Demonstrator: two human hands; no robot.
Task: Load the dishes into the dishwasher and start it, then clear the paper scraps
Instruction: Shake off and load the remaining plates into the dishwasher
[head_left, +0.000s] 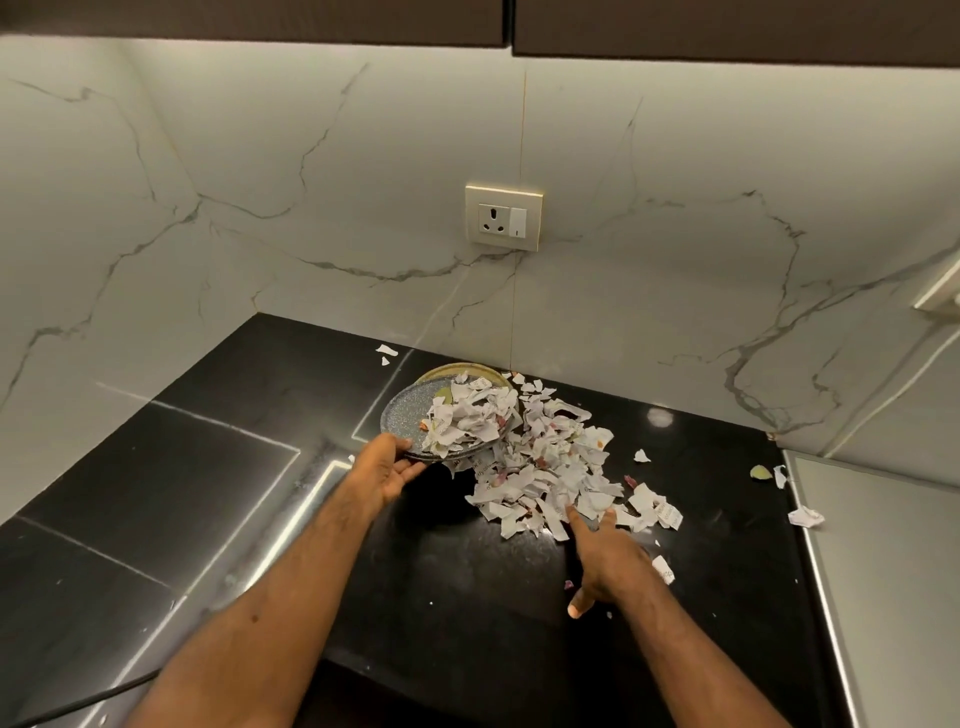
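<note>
1. Where the shiny black stone counter (441, 571) meets the wall, a big heap of torn white paper scraps (550, 467) lies spread out, with small printed words on some bits.
2. Part of the heap sits on a round grey speckled plate (410, 413) at the heap's left side.
3. The left hand (387, 467) holds that plate by its near rim, thumb on top and fingers curled under.
4. The right hand (605, 556) lies flat on the counter with straight fingers (it holds nothing), and its fingertips touch the near edge of the heap.
5. A second round plate with a dull gold rim (452, 370) peeks out just behind the grey one.
6. A few loose bits lie apart: two small ones (387, 351) far back on the left, and one crumpled scrap (805, 517) off to the right.
7. A cream wall socket with a switch (504, 216) sits on the white marble wall (311, 182) above.
</note>
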